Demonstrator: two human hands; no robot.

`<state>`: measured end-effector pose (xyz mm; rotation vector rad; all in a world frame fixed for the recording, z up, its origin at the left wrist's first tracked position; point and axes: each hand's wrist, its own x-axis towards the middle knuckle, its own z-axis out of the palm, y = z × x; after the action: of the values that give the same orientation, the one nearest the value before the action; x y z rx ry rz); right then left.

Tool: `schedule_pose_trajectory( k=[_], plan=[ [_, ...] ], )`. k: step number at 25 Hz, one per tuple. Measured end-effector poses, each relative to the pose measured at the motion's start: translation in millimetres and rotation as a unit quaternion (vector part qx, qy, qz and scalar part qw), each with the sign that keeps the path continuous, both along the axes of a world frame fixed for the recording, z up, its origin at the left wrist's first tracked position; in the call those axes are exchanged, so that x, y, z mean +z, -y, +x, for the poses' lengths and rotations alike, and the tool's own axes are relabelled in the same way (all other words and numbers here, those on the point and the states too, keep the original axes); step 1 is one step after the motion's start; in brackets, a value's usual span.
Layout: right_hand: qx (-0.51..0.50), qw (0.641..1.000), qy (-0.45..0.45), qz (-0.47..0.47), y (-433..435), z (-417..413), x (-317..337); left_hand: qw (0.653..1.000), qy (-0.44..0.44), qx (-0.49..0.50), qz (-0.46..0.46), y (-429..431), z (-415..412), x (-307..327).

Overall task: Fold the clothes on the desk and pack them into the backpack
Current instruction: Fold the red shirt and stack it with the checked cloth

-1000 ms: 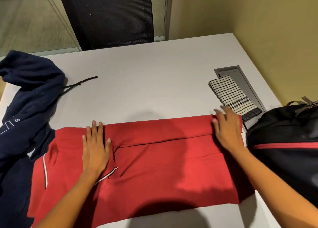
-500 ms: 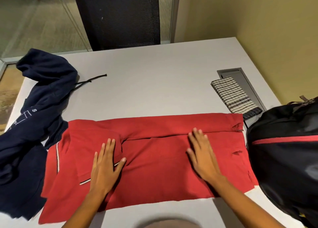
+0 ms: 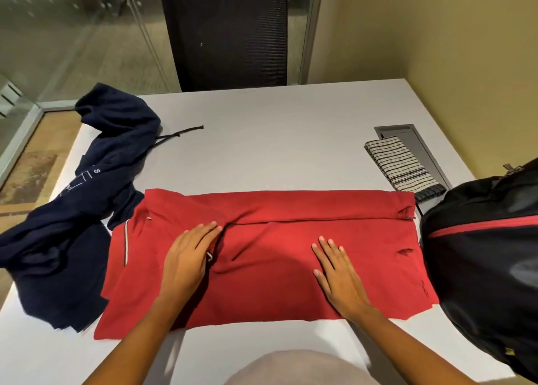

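Two hands, our left hand point(image 3: 186, 256) and right hand point(image 3: 337, 274), press flat with fingers straight on the partly folded red shirt point(image 3: 262, 291) beneath them, while the navy hoodie point(image 3: 72, 233) left of our left hand lies unfolded and the backpack point(image 3: 480, 253) beside our right hand, we judge, awaits packing

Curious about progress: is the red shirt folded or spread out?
Partly folded: the red fabric shirt has its far edge turned over, a fold line crossing it; left hand and right hand lie flat on it.
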<state>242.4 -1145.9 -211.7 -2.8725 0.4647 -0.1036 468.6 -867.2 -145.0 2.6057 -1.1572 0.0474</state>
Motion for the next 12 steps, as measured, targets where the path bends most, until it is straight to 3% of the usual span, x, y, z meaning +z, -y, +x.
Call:
schedule_pose_trajectory(
  k=[3, 5, 9, 12],
  plan=[
    [-0.024, 1.0, 0.008, 0.016, -6, 3, -1, 0.996, -0.049, -0.068, 0.006, -26, -20, -4],
    [-0.04, 0.999, 0.015, 0.033, -10, 3, -2, 0.996, -0.072, -0.055, -0.001, -38, -35, -17],
    [-0.049, 0.997, 0.024, 0.046, -21, -7, -5, 0.986, -0.078, 0.136, -0.063, -41, -45, -30],
    [-0.046, 0.998, 0.024, 0.047, -21, -15, -5, 0.928, -0.105, 0.344, -0.095, -29, -32, -22]
  ],
)
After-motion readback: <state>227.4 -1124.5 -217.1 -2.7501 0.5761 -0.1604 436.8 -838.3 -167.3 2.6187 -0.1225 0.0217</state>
